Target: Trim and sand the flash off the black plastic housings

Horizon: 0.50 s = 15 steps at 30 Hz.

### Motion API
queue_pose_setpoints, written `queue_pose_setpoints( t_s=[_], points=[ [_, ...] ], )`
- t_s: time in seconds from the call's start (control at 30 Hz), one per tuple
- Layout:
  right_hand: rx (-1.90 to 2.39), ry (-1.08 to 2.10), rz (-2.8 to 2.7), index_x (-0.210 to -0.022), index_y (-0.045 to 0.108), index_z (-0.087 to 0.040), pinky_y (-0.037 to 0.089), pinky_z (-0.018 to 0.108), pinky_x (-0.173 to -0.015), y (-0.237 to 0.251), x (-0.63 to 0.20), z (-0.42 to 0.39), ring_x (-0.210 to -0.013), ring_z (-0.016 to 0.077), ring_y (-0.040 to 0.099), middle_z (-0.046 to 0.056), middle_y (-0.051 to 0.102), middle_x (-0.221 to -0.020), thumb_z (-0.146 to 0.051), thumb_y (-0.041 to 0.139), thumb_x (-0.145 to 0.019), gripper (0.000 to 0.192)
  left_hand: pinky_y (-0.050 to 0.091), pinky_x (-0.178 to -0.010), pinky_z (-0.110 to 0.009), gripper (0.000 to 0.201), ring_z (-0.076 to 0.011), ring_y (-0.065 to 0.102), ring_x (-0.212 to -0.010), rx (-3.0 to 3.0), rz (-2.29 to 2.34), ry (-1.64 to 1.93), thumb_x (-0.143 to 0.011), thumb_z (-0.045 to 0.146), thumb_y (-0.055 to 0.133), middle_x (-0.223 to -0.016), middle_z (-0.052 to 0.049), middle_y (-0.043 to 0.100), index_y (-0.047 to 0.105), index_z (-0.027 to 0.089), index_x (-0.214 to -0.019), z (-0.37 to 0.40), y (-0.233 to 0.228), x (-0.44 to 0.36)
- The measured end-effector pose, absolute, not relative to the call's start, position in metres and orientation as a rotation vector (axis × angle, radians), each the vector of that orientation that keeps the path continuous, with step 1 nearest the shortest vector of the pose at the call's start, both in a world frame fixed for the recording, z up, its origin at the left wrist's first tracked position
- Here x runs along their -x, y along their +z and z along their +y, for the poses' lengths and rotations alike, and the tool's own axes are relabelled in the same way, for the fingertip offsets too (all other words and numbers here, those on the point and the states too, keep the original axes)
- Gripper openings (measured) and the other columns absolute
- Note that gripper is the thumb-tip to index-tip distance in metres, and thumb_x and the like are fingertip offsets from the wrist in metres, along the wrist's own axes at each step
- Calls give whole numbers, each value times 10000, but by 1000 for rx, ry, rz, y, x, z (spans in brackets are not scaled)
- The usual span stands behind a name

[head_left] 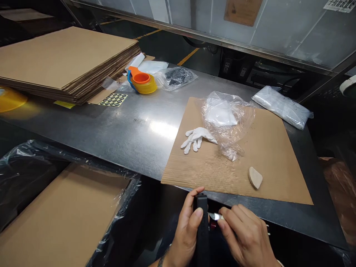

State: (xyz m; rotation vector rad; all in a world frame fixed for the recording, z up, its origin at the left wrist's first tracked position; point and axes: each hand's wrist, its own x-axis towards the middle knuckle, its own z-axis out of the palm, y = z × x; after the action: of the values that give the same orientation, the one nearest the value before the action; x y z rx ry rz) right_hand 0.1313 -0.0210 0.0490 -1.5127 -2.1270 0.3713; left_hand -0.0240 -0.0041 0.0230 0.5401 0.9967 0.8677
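Note:
My left hand [185, 230] is closed around a long black part [203, 222], held upright just in front of the table's near edge. What kind of part it is I cannot make out. Pinched in my right hand [246, 231] is a small craft knife [215, 216], its pointed blade at the right side of the black part. Most of the knife's handle is hidden by my fingers. Beyond my hands a cardboard sheet [200, 170] lies on the table, bearing a white glove [197, 139], a crumpled clear plastic bag [225, 115] with white material in it, and a small beige wedge-shaped block [255, 178].
A stack of flat cardboard [66, 59] stands at the table's left. Near it are a tape dispenser [143, 81], a sticker sheet [114, 99] and a bag with dark contents [178, 77]. A wrapped white pack [282, 106] lies far right. A plastic-lined box [66, 215] stands lower left.

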Motion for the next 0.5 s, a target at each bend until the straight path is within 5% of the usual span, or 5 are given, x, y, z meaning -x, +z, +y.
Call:
queue_pose_setpoints(
  t_s=[0.5],
  points=[
    [1500,390,-2095,-927,596,-164,321,248,-550,41,-133,-18,-589,129,485,24,557,-668,-230,421,-913,187,362,-548,-236,506,-107,431,-594,-464,912,859,-845,442,449,-698,20,469,332,223,-1286,-2,18,22]
  ],
)
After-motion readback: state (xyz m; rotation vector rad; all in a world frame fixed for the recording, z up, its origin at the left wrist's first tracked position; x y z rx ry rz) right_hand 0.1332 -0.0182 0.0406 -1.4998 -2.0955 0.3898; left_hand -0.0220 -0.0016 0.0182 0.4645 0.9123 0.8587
